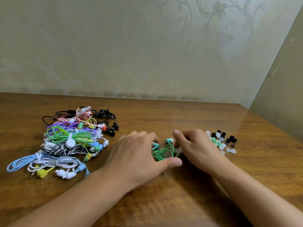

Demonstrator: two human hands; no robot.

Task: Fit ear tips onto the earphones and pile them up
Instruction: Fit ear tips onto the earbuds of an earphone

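Observation:
A green-corded earphone (164, 152) lies coiled on the wooden table (180, 115) between my hands, with its two teal buds (169, 140) at the top of the coil. My left hand (139, 154) hovers palm down over the coil's left side; its fingers are spread, the fingertips are by the left bud and the thumb is below the cord. My right hand (195, 146) rests just right of the coil, index tip beside the right bud and the other fingers curled under, so their grip is hidden. Loose ear tips (221, 141), black, clear and green, lie right of that hand.
A big heap of bundled earphones (72, 141) in many colours covers the table's left part. A patterned wall stands behind the table, and a plain panel closes off the right side. Bare wood shows in front of my forearms.

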